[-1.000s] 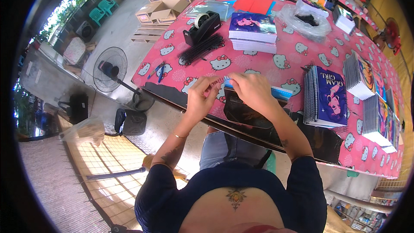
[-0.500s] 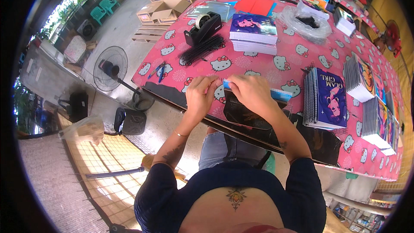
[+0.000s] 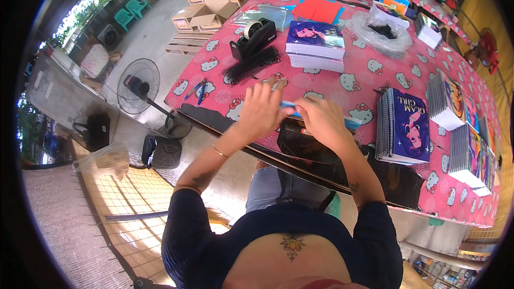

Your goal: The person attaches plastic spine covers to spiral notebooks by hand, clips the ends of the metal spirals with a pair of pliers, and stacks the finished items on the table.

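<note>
In clamped right fingers (image 3: pixel 306 106), blue strip (image 3: pixel 353 123) by one end, left fingers (image 3: pixel 265 90) spread alongside.

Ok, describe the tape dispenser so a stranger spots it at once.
On the pink-covered table, look left of the farther purple-topped notebook stack. The tape dispenser stands there, just beyond some black coils; black too, it is solid and carries a pale roll.

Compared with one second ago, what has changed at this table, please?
The left hand has moved forward and slightly right, its pinched fingers now extended. The right hand stays at the flat, blue-edged object. The black plastic tape dispenser and the stack of purple-covered notebooks stayed as they were.
</note>
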A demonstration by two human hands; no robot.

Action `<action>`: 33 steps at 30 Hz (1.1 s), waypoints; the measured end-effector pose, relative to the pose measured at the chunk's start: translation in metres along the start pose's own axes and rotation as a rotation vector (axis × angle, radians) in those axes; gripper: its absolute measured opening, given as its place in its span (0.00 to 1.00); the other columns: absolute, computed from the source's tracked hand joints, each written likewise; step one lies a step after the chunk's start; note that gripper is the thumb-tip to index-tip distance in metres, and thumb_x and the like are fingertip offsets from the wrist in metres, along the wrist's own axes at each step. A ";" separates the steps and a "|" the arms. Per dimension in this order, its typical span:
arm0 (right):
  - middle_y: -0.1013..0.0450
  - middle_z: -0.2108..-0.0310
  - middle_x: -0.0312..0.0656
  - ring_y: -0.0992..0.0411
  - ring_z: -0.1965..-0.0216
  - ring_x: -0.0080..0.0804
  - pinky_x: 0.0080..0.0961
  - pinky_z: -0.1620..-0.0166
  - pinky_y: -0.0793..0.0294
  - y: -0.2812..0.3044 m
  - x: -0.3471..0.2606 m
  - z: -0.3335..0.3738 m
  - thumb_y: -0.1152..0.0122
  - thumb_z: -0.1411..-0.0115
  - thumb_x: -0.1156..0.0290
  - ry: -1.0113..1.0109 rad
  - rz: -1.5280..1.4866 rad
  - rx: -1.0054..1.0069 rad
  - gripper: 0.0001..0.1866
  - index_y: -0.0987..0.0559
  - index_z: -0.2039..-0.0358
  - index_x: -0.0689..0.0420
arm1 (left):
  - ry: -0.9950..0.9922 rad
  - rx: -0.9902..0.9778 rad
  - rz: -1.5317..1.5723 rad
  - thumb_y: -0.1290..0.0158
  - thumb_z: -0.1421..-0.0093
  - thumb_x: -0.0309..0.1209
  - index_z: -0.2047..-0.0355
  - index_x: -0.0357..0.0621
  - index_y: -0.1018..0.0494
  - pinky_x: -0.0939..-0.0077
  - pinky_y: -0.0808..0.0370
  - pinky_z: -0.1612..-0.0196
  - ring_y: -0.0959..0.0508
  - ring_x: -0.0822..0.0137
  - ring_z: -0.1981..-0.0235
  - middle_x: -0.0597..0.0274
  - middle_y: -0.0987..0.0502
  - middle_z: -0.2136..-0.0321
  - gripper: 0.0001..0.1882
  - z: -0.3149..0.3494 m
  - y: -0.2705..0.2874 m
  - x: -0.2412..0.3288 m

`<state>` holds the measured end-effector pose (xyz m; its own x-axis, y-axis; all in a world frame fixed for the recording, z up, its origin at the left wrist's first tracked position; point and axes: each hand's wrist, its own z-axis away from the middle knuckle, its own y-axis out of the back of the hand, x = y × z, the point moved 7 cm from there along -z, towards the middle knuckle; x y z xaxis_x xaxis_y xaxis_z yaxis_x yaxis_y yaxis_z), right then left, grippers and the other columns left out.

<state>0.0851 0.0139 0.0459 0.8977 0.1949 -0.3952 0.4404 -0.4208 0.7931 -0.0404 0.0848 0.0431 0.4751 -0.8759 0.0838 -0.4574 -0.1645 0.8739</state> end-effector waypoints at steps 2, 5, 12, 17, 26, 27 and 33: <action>0.25 0.73 0.42 0.23 0.71 0.47 0.43 0.69 0.25 -0.001 0.000 -0.001 0.41 0.37 0.67 0.023 -0.002 0.042 0.06 0.22 0.66 0.55 | 0.030 0.039 -0.124 0.52 0.36 0.56 0.34 0.34 0.40 0.35 0.48 0.37 0.41 0.45 0.33 0.44 0.41 0.33 0.42 0.018 -0.016 0.012; 0.24 0.73 0.42 0.23 0.71 0.47 0.43 0.69 0.25 0.002 -0.002 0.001 0.41 0.37 0.66 0.012 0.031 0.064 0.06 0.22 0.68 0.54 | 0.054 0.012 -0.078 0.51 0.39 0.59 0.31 0.31 0.46 0.28 0.61 0.32 0.51 0.43 0.27 0.41 0.48 0.29 0.48 0.058 -0.049 0.024; 0.22 0.70 0.43 0.23 0.70 0.48 0.43 0.67 0.25 0.038 -0.013 0.025 0.40 0.39 0.68 0.125 0.093 0.219 0.07 0.20 0.61 0.53 | 0.021 -0.154 -0.095 0.50 0.39 0.57 0.31 0.35 0.45 0.25 0.56 0.34 0.50 0.43 0.27 0.41 0.48 0.29 0.46 0.085 -0.074 0.035; 0.21 0.68 0.44 0.22 0.69 0.49 0.44 0.65 0.25 0.037 0.018 0.037 0.40 0.38 0.70 -0.055 0.040 0.031 0.09 0.18 0.58 0.53 | 0.019 0.033 -0.285 0.53 0.38 0.59 0.32 0.27 0.47 0.27 0.61 0.32 0.50 0.38 0.28 0.32 0.50 0.30 0.50 0.010 -0.025 0.022; 0.19 0.65 0.42 0.21 0.66 0.47 0.42 0.66 0.24 0.033 0.029 0.033 0.40 0.38 0.68 -0.055 0.001 -0.040 0.10 0.17 0.57 0.48 | -0.074 -0.144 -0.231 0.51 0.37 0.57 0.32 0.31 0.45 0.33 0.54 0.31 0.47 0.42 0.28 0.38 0.46 0.30 0.46 0.022 -0.040 0.049; 0.19 0.65 0.42 0.22 0.66 0.47 0.42 0.66 0.24 0.034 0.028 0.032 0.40 0.38 0.68 -0.049 0.002 -0.023 0.10 0.17 0.57 0.48 | -0.137 -0.286 -0.200 0.52 0.36 0.55 0.32 0.30 0.45 0.34 0.54 0.31 0.47 0.42 0.28 0.38 0.45 0.31 0.44 0.032 -0.048 0.058; 0.20 0.69 0.45 0.22 0.70 0.49 0.44 0.68 0.25 0.033 0.030 0.031 0.40 0.38 0.66 -0.049 -0.006 -0.045 0.11 0.17 0.55 0.48 | -0.088 -0.005 -0.272 0.50 0.38 0.57 0.32 0.31 0.45 0.39 0.53 0.30 0.46 0.45 0.28 0.39 0.43 0.31 0.47 -0.008 -0.032 0.040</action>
<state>0.1261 -0.0211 0.0456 0.8941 0.1533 -0.4209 0.4466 -0.3789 0.8106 -0.0003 0.0585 0.0226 0.5125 -0.8361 -0.1956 -0.3186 -0.3967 0.8609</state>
